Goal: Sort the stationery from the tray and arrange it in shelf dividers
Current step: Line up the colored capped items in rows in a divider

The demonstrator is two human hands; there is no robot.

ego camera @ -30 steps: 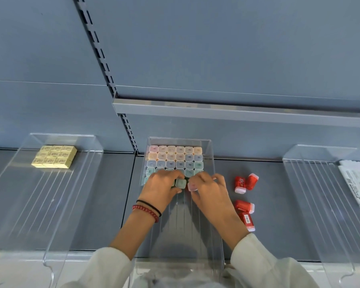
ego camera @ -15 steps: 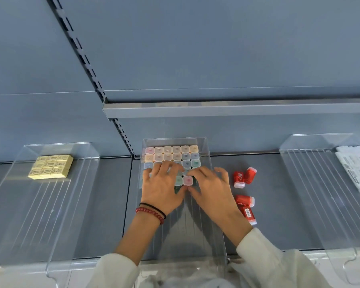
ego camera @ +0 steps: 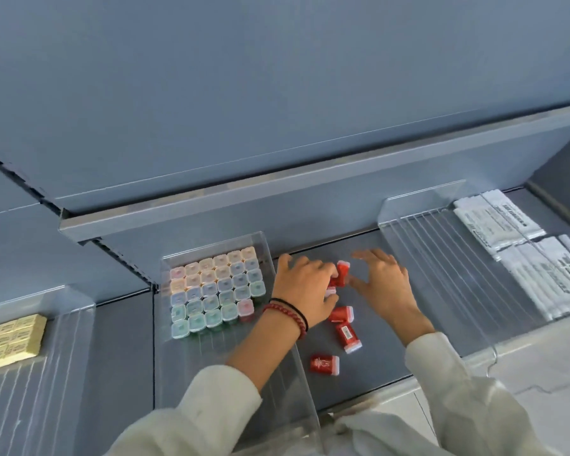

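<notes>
Item: left hand (ego camera: 305,286), grip curled onto the red capped pieces (ego camera: 343,274), fingers closed over one, its white cap showing under the palm; a second piece stands on end just beside the fingertips. Right hand (ego camera: 387,284), grip spread, holding nothing, poised just right of that upright piece. Location: bare shelf (ego camera: 375,357) between two clear dividers, toward its back edge. Three more red pieces lie strewn toward the front edge, the loose one (ego camera: 324,364) nearest to it. Risks, as I judge them: the upright piece looks ready to topple if either hand brushes it. Gathering several in one grip may spill one, and a knocked piece could slide off the front edge. The left forearm crosses the wall of the middle divider (ego camera: 218,363), so a careless pull might nudge it and upset the tidy grid of pastel boxes (ego camera: 216,287) inside. The right divider (ego camera: 441,274) stands near the right hand; a knock there is possible.
</notes>
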